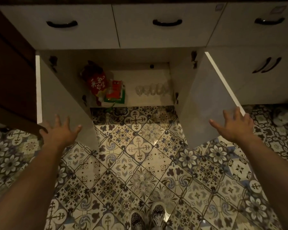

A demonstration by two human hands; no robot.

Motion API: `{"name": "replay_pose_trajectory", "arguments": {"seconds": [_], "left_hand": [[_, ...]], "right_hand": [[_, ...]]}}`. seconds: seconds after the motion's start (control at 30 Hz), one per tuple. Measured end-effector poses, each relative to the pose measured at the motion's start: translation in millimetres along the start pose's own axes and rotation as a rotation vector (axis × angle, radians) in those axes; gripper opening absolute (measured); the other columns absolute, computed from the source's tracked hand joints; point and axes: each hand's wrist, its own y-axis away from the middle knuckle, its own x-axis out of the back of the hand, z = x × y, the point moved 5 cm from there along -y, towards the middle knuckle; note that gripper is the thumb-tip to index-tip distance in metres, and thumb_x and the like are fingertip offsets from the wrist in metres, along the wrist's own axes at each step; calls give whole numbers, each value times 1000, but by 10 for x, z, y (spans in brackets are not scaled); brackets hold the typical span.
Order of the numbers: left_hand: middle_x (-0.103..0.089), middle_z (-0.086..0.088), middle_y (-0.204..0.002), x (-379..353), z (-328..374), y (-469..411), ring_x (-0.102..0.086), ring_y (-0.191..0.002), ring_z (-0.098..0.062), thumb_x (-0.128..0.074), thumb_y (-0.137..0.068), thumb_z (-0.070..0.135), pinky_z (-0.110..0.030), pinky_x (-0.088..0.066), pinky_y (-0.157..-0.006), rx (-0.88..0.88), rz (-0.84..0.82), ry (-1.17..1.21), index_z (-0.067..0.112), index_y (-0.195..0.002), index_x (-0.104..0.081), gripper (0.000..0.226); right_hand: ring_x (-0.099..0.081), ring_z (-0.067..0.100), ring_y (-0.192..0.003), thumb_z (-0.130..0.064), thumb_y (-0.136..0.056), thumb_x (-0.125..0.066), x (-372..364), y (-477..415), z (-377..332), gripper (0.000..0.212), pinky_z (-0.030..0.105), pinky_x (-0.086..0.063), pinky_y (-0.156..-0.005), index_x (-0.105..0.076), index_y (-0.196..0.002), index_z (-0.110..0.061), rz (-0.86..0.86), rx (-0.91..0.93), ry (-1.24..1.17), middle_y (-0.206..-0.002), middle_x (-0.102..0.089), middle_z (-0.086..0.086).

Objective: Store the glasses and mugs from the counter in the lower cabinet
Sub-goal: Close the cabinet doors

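A person stands before the open lower cabinet (130,80), both doors swung wide over the patterned floor (140,163). The left hand (60,131) lies spread at the lower edge of the left door (63,97); the right hand (234,127) is spread against the right door (206,100) — fingers (214,122) of both released, grasping nothing. On the cabinet's bottom shelf, at the right, a row of clear glasses (150,91) stands close together; in the dim light their count and shape cannot be made out. A red bag (96,82) and a packet (115,93) sit to their left. No mugs show, and the worktop is out of view. Such glasses are likely light, stiff, slippery and fragile — best taken round the body, one at a time, and set down gently clear of their neighbours.
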Motion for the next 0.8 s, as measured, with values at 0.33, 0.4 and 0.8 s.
{"name": "replay_pose_trajectory", "arguments": {"seconds": [0.33,0.4,0.8], "left_hand": [[-4,-9,-169,133,-113,55,6,-149,-53,-30,-87,81,-66,-17,-117,37,81,49,28,-159,-19,90],[-10,-9,-168,161,-69,50,3,-147,-56,-29,-84,84,-66,-20,-116,8,101,55,28,-158,-21,94],[-1,-16,-168,343,521,144,-22,-149,-42,-35,-86,80,-55,-46,-105,-268,248,26,20,-157,-25,94]], "right_hand": [[-3,52,-149,-101,-66,-1,-145,167,-251,114,62,-3,-120,-16,-160,-37,60,16,44,-169,-6,14],[-5,51,-149,-100,-67,-3,-159,241,-357,112,62,-5,-120,-18,-159,-37,77,26,42,-168,-10,13],[-4,54,-150,-94,-72,-1,-281,622,-1564,111,62,3,-119,-14,-162,-31,139,190,172,-170,-5,16]]}}
